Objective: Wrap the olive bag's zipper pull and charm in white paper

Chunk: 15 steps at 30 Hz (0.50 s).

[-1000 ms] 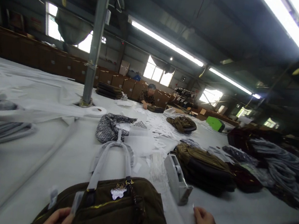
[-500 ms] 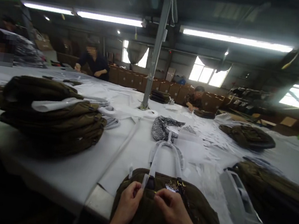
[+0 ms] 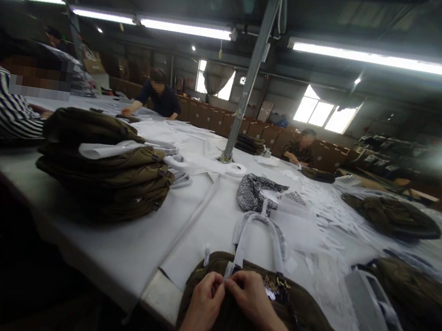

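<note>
An olive-brown handbag (image 3: 306,322) lies on the white-covered table right in front of me. Its handles (image 3: 257,221) are wrapped in white and stand up in a loop beyond it. My left hand (image 3: 204,301) pinches a small white strip (image 3: 229,269) at the bag's upper front. Fingertips of my right hand (image 3: 250,295) are pressed together at the lower end of the same strip, touching or nearly touching the left ones. What lies between the right fingertips is too small to make out. A cluster of gold-coloured hardware (image 3: 271,286) hangs by the right handle base.
Stacked olive bags (image 3: 109,171) stand on the left. A grey tape dispenser (image 3: 376,308) is at the right beside another dark bag (image 3: 421,292). Past the handles lie a black-and-white speckled cloth (image 3: 250,192) and paper scraps. A metal post (image 3: 253,71) rises from the table. Several people work around it.
My right hand has moved left to meet my left hand at the white strip. The view has turned left, showing more of the person in the striped sleeve.
</note>
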Each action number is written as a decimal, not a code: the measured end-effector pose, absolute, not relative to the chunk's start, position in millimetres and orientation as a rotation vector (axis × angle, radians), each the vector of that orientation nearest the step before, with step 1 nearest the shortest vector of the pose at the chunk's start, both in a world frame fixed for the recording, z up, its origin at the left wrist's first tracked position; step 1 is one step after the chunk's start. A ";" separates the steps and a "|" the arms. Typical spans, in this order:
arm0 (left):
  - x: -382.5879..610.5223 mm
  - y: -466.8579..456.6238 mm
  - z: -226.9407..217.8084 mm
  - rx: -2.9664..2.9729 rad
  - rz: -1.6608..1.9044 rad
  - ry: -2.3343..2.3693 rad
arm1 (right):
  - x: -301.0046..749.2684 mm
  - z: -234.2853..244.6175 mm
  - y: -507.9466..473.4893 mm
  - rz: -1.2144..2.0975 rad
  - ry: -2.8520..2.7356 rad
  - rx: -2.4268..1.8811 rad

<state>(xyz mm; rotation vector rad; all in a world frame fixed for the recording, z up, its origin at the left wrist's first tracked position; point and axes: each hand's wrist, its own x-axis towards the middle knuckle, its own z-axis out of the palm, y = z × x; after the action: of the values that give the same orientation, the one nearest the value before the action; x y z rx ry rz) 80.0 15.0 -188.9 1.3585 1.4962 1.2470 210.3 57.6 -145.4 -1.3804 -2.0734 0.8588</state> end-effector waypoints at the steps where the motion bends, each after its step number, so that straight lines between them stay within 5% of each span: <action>1: 80.0 15.1 -188.7 1.361 1.246 1.496 | 210.0 -146.0 59.7 0.872 -2.059 -1.421; 15: 75.6 18.9 -192.6 1.310 1.226 1.461 | 205.5 -160.0 61.5 0.984 -1.961 -1.433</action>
<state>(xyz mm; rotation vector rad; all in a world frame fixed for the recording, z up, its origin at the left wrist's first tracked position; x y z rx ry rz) 75.6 18.9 -192.6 1.3101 1.4611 1.2263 205.5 61.5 -160.0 -1.4334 -1.9612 0.9844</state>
